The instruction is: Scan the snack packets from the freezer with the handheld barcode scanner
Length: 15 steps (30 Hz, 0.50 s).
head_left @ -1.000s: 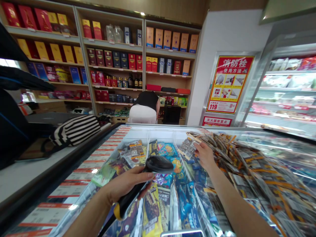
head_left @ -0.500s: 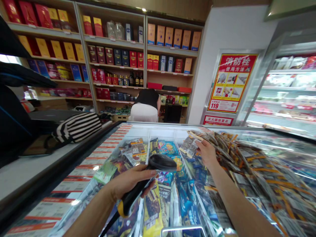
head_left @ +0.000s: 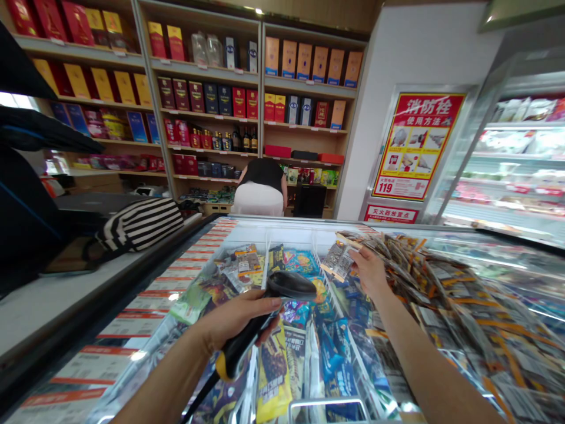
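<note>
My left hand is wrapped round the handle of a black and yellow barcode scanner. The scanner's head points right, over the freezer, and its cable runs down toward the lower left. Between the fingers and thumb of my right hand is the edge of a small flat packet with a printed label. That packet is held in front of the scanner's head, with a gap between them. Just right of my right hand lies a large heap of similar packets with orange edges.
Colourful ice cream packs fill wire-divided sections below my hands. Price tags line the freezer's left edge. Beyond it a person bends toward shelves of boxes. A striped bag rests on the left counter.
Hardly anything differs. The view has shifted very slightly; both hands keep their hold on the scanner and the packet in about the same places.
</note>
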{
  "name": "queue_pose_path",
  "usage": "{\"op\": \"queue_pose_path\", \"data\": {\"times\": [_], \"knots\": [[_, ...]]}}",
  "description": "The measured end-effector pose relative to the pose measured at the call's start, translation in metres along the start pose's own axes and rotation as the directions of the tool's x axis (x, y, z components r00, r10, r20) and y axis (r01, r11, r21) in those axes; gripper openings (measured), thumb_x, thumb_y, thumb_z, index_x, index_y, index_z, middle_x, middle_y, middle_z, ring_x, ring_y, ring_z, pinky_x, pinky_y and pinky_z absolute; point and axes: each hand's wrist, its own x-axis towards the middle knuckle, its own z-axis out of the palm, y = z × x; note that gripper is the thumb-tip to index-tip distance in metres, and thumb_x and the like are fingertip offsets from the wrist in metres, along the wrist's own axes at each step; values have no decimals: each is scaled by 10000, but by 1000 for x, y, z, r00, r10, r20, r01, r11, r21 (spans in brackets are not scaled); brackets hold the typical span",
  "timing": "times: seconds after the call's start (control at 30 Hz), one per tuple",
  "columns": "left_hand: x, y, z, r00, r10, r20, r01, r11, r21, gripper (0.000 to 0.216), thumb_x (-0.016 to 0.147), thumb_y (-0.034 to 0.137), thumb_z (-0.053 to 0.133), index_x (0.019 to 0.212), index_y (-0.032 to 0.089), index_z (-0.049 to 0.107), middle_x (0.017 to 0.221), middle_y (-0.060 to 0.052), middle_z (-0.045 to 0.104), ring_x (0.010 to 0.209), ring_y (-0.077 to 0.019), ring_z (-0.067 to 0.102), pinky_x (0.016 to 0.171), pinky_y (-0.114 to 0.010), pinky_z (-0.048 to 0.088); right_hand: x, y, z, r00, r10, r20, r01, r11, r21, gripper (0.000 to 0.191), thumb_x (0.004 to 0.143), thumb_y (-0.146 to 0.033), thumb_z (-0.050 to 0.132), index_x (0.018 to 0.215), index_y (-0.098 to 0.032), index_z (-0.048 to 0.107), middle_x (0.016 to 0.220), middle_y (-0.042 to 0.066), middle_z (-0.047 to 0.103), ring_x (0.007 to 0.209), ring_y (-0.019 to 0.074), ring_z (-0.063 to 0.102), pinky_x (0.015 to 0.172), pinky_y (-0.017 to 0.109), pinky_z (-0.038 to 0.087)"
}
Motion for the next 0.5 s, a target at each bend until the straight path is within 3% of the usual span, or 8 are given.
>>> {"op": "queue_pose_path", "data": {"times": [0.5], "knots": [[-4, 1, -9, 1000, 21, -14, -21, 1000, -14, 204, 739, 335, 449, 732, 132, 464, 581, 2, 513, 428, -75, 452, 408, -200, 310, 6, -4, -9, 999, -31, -29, 33, 998, 51, 197, 550, -297, 606, 704, -176, 593, 580, -34, 587, 464, 88, 451, 418, 210, 337]]}}
